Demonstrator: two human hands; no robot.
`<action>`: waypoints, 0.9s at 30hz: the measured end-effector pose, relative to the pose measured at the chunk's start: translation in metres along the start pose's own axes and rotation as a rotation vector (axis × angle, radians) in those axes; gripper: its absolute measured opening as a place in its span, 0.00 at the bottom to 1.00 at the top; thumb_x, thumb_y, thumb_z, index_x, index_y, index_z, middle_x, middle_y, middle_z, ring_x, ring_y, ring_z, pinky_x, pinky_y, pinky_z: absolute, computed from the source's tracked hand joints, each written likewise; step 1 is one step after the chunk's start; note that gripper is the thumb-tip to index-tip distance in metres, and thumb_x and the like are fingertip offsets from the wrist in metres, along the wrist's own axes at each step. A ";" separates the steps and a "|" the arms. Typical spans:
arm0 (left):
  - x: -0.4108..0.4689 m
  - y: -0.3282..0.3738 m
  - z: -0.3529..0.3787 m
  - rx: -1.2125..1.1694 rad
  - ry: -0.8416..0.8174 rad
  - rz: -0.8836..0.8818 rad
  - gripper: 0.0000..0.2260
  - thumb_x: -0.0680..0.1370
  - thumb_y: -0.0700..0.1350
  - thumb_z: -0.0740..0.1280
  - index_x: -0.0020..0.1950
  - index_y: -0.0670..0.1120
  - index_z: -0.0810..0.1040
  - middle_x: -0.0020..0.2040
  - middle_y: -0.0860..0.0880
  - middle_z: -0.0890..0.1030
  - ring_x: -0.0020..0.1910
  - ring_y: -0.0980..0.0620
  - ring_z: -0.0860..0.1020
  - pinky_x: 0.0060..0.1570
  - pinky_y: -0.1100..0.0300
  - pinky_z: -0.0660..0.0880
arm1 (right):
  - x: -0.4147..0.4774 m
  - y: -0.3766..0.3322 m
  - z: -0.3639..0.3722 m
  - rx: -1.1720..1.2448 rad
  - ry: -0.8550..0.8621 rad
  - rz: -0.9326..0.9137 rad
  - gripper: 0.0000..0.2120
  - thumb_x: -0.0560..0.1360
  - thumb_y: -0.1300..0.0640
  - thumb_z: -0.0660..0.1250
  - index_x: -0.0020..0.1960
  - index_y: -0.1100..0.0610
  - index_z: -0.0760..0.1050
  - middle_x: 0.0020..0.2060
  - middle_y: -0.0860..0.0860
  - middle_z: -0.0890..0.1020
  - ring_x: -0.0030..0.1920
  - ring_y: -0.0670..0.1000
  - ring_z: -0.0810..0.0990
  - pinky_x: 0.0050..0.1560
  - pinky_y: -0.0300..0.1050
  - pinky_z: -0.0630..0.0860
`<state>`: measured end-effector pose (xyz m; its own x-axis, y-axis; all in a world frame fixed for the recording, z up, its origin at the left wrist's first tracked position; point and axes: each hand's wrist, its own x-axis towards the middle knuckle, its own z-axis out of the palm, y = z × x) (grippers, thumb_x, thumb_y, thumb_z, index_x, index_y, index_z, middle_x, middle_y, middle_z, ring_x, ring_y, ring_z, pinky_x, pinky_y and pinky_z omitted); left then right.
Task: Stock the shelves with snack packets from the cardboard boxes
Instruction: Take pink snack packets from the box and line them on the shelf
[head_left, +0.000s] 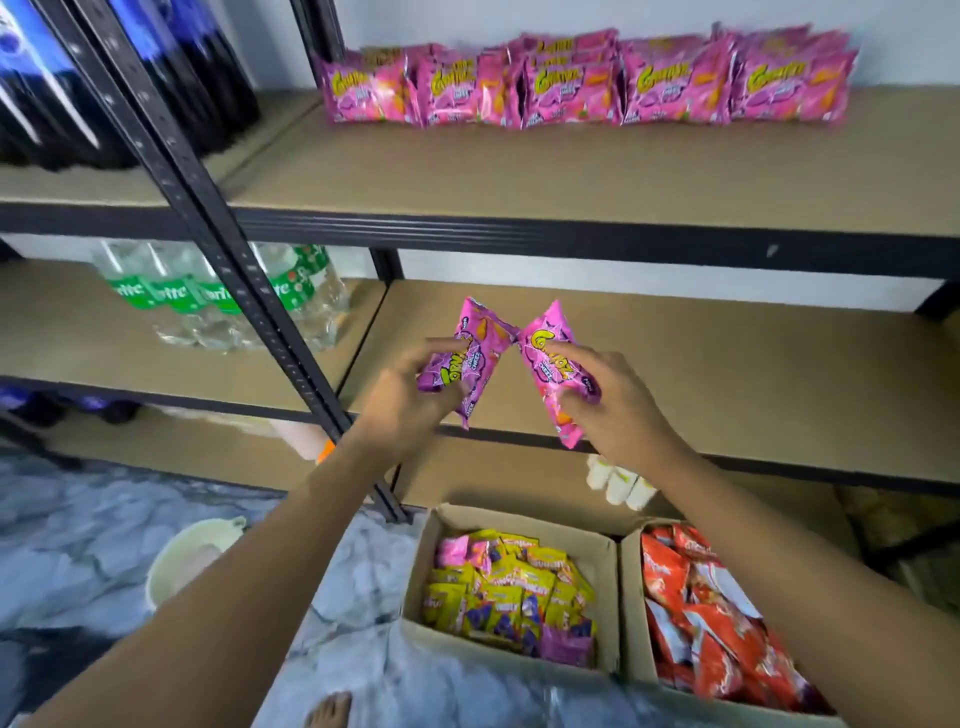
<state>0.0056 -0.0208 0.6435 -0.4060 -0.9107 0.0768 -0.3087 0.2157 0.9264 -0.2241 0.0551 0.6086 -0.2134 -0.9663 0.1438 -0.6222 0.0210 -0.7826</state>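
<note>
My left hand (410, 395) grips one pink snack packet (475, 345), and my right hand (605, 400) grips a second pink packet (550, 338). Their top corners touch in front of the middle shelf (753, 374). Below on the floor stands a cardboard box (431, 566) of yellow and pink packets, and right of it a second box (636, 623) of orange-red packets. On the upper shelf (571, 176), a row of pink packets (582, 83) stands along the back wall.
A black shelf upright (228, 270) slants down on the left. Left of it stand dark cola bottles (104, 78) above and green-labelled soda bottles (218, 296) below. A cream bucket (182, 561) sits on the floor, and small white bottles (618, 483) stand on the lowest shelf.
</note>
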 end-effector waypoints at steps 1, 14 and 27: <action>0.004 0.011 -0.008 0.034 0.016 0.037 0.14 0.77 0.40 0.72 0.59 0.55 0.79 0.52 0.67 0.77 0.46 0.70 0.77 0.47 0.73 0.72 | 0.005 -0.008 -0.010 -0.003 0.016 -0.031 0.23 0.78 0.57 0.66 0.69 0.39 0.72 0.55 0.54 0.75 0.55 0.51 0.77 0.57 0.47 0.74; 0.082 0.106 -0.056 0.163 0.101 0.261 0.15 0.75 0.42 0.74 0.59 0.56 0.81 0.59 0.55 0.80 0.57 0.58 0.78 0.57 0.65 0.74 | 0.082 -0.074 -0.115 0.032 0.161 -0.178 0.20 0.79 0.60 0.66 0.66 0.41 0.75 0.46 0.43 0.79 0.49 0.48 0.79 0.47 0.34 0.71; 0.169 0.096 -0.106 0.111 0.200 0.197 0.14 0.77 0.36 0.70 0.50 0.58 0.82 0.45 0.51 0.79 0.34 0.52 0.73 0.35 0.60 0.71 | 0.182 -0.112 -0.118 -0.111 0.084 -0.217 0.22 0.78 0.63 0.65 0.61 0.36 0.76 0.59 0.42 0.81 0.50 0.52 0.82 0.53 0.51 0.79</action>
<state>-0.0012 -0.1918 0.7842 -0.2930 -0.8964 0.3326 -0.3378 0.4225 0.8411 -0.2819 -0.0925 0.7942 -0.1246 -0.9267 0.3546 -0.7380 -0.1523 -0.6574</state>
